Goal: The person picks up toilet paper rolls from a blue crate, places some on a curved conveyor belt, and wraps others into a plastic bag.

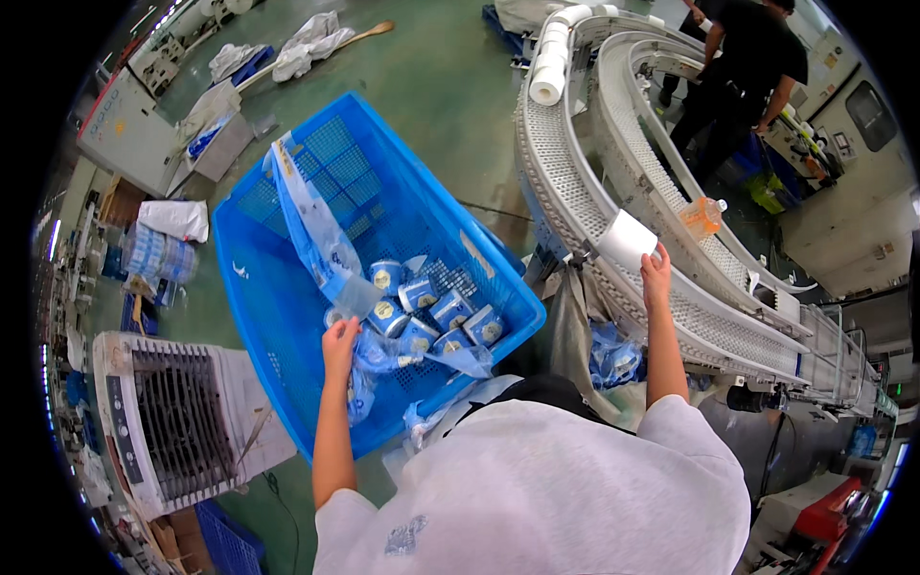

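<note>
My right hand grips the near end of a white paper roll at the edge of the curved conveyor. Over the big blue plastic crate, my left hand is closed on a crumpled clear-and-blue plastic wrapper. Several blue-and-white wrapped rolls lie in the crate just beyond that hand. A long strip of blue printed film hangs from the crate's far left edge down onto the rolls.
More white rolls line up at the conveyor's far end. An orange drink bottle rests on the inner track. Another person in black stands beyond the conveyor. Left of the crate stands an air cooler; blue film scraps lie below the conveyor.
</note>
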`<state>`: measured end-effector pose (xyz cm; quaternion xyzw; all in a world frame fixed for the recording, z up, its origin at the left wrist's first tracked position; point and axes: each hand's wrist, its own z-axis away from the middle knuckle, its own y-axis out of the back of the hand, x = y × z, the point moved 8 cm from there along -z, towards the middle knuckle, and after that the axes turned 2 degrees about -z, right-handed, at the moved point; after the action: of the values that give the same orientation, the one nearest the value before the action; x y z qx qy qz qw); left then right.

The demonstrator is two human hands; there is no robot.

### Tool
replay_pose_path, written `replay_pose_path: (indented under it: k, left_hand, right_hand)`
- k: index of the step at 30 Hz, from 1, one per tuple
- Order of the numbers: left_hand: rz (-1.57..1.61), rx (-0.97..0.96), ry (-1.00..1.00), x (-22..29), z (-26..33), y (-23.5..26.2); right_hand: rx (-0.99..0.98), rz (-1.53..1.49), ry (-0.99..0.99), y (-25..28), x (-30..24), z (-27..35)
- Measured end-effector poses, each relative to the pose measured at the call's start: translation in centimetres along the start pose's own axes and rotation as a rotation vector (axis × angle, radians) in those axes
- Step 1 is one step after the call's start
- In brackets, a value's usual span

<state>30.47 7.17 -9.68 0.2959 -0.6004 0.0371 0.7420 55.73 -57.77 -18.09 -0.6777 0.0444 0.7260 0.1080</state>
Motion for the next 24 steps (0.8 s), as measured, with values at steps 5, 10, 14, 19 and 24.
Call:
replay_pose_path:
  k: [5,10,14,19,24]
  left_hand:
    - [-0.812,-0.104,0.151,-7.0,-2.2,-0.8]
    - [-0.993,-0.519,0.065,-17.9,-3.5,-7.0]
    - [-0.996,-0.574,0.281,-25.3,-1.9,-10.3]
    - [-0.653,-0.299,0.708,-33.5,-3.3,-12.9]
    - [0.498,0.027,1.129,-38.6,0.3,-17.5]
  right_hand:
    - [0.11,-0.106,-0.133,3.5,5.2,-0.4]
    - [0.143,0.641,-0.009,13.3,7.2,-1.7]
    - [0.372,1.098,-0.045,14.9,4.5,3.3]
    - [0.463,1.055,0.045,17.7,-1.0,12.7]
    - [0.507,1.003,-0.076,22.1,-2.4,20.5]
